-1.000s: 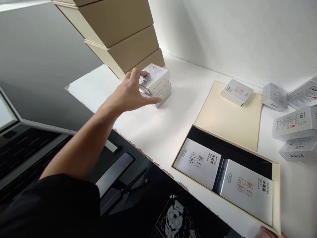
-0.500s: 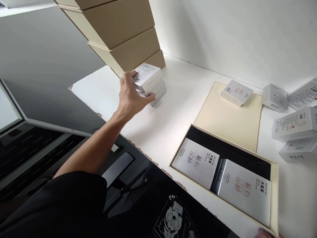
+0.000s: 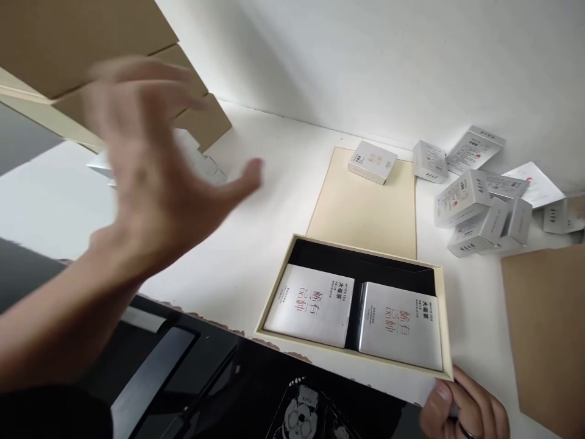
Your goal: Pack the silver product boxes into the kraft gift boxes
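Observation:
My left hand [image 3: 155, 177] hovers in the air at the left, smeared by motion, its fingers spread and nothing in them. Behind it lies a stack of small white boxes [image 3: 208, 171] on the white table. My right hand [image 3: 464, 408] sits at the bottom right with its fingers curled on the near right corner of an open beige box [image 3: 445, 323]. That box has a black inside and holds two flat white tea packets [image 3: 311, 305], side by side.
A beige lid [image 3: 365, 210] lies behind the open box with one small white box [image 3: 372, 161] on it. Several small white boxes [image 3: 479, 207] are heaped at the right. Tall brown cartons [image 3: 137, 55] stand at top left. Brown card [image 3: 543, 329] lies at right.
My left hand has let go of the stack of small white boxes and swung back towards me. The view has turned right, and my right hand now shows more.

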The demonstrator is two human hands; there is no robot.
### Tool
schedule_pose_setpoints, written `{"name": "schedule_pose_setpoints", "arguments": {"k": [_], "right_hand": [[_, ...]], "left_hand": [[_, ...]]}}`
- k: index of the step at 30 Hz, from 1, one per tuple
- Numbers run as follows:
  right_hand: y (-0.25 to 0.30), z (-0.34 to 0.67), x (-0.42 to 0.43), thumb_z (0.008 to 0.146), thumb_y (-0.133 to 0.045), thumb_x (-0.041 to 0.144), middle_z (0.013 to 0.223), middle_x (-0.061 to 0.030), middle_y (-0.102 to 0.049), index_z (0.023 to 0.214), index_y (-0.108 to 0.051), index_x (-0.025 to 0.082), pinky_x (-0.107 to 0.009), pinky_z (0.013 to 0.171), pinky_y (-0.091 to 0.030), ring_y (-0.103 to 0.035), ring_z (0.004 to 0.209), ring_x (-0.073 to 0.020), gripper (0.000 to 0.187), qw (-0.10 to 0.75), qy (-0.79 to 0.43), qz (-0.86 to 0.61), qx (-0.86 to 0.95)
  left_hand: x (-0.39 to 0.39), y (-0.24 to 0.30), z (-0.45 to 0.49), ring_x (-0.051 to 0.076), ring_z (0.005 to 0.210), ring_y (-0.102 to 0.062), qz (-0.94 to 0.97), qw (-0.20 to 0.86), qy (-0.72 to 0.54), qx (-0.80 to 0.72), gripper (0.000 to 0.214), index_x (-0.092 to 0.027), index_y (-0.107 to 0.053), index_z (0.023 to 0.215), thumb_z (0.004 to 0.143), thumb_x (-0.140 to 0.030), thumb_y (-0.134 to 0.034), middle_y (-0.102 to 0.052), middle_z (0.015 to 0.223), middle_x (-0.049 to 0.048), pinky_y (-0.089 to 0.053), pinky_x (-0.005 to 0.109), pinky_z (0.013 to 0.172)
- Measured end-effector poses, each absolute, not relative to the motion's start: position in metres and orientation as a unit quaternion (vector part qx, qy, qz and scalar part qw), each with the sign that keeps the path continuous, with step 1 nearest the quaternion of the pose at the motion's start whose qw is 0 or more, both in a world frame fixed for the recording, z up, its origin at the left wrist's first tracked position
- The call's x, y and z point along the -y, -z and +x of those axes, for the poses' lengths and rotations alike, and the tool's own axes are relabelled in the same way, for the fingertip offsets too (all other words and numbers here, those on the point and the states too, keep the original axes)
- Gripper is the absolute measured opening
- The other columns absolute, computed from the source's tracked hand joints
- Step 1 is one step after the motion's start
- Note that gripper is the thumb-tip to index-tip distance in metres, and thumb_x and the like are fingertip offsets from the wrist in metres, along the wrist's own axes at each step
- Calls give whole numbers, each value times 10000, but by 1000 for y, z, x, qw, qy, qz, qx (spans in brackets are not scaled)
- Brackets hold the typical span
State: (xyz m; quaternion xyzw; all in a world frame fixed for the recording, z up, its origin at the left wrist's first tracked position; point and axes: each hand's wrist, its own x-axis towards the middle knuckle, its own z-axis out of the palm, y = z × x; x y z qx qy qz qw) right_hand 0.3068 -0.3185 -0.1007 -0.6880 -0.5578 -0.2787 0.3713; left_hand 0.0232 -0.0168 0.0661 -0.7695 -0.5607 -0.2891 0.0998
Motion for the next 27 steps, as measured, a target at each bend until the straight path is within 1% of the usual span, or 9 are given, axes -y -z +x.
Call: {"name": "schedule_pose_setpoints", "arguments": {"k": [2,4,8,11,14,18,20,23,27], "right_hand": [[94,306,316,989,-652,102,858,-36,-765,862,-673,170,-294,721,-500,-681,732,-156,145,357,279,-688,567],[90,304,312,1002,-638,105,844,-50,-763,843,-665,163,-299,712,-507,-683,727,-166,172,361,289,-691,555],[89,301,306,1027,-611,147,799,-59,-751,822,-653,162,-296,683,-516,-666,694,-169,210,377,328,-673,545],[89,299,304,1032,-595,145,829,-71,-755,835,-654,162,-305,692,-521,-676,722,-179,207,373,317,-683,541],[90,299,305,1032,-594,145,845,-71,-757,840,-653,162,-306,695,-519,-679,727,-177,202,376,313,-684,542],[92,301,309,1023,-614,137,821,-60,-756,834,-661,161,-307,693,-512,-673,708,-172,196,375,320,-677,546],[94,304,313,1015,-626,125,825,-54,-760,843,-664,162,-315,702,-507,-673,706,-172,180,366,311,-683,550],[98,308,315,1005,-639,107,842,-44,-765,859,-668,163,-316,703,-495,-679,708,-166,159,360,296,-685,560],[94,307,310,1011,-654,125,757,-44,-741,801,-658,155,-311,657,-470,-659,642,-162,213,375,322,-665,560]], "left_hand": [[-8,-78,73,345,1426,-487,-882,0,176,438,630,-228,-469,1476,949,-572,-503,-526,1531,74,-362,526,1231],[-43,-79,125,377,1438,-477,-938,-32,26,345,690,-190,-514,1464,894,-571,-597,-545,1525,111,-326,536,1237],[-110,-62,212,453,1444,-446,-930,-19,-95,355,1068,-160,-348,1606,730,-523,-839,-524,1539,173,-354,586,1203],[-129,-51,246,463,1386,-498,-897,3,-169,407,1001,-139,-456,1537,663,-348,-895,-611,1417,174,-385,588,1177],[-119,-51,237,428,1287,-577,-898,22,-149,414,746,-113,-598,1363,711,-350,-871,-628,1343,166,-423,551,1142],[-78,-60,165,390,1208,-621,-900,42,-35,433,838,-101,-448,1467,770,-319,-860,-557,1423,199,-511,472,1049],[-54,-59,117,413,1242,-601,-876,65,-8,477,740,-69,-391,1494,884,-271,-757,-528,1453,244,-534,473,1012],[-27,-42,53,434,1312,-559,-839,92,20,536,482,-56,-427,1495,1051,-239,-471,-531,1477,256,-475,563,1083],[-6,-6,0,402,1300,-609,-838,59,14,542,412,-123,-574,1392,1075,-284,-365,-674,1378,201,-469,555,1078]]}}
